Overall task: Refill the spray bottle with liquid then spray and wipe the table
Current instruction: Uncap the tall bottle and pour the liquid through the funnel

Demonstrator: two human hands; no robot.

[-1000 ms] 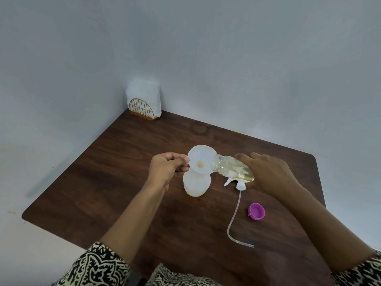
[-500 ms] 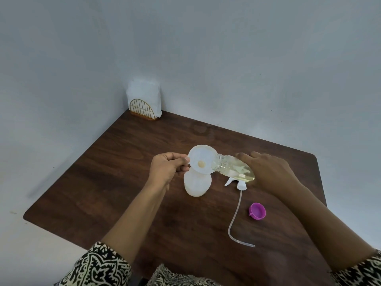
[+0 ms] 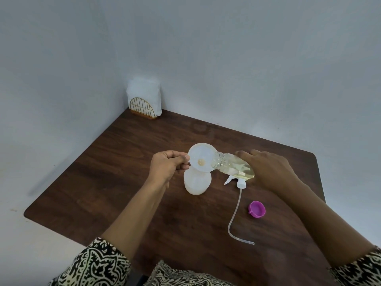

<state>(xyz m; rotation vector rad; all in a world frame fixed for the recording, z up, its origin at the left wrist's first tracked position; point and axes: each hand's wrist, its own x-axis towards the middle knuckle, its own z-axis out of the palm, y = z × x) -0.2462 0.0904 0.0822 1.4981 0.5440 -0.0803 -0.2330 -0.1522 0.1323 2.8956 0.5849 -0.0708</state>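
The left hand (image 3: 168, 165) pinches the left rim of the funnel (image 3: 201, 159), fingers curled, steadying it in the white spray bottle (image 3: 196, 183), which stands upright on the counter (image 3: 103, 182). Just right of it, the clear refill bottle (image 3: 231, 166) lies almost level, long axis left to right, mouth over the funnel's right edge. The right hand (image 3: 270, 170) grasps its right end, fingers wrapped over it. Tipping that end higher should drain the yellowish liquid (image 3: 244, 172).

The left sleeve (image 3: 92, 263) and right sleeve (image 3: 358, 267) are a black-and-cream swirling print, forearms bare.
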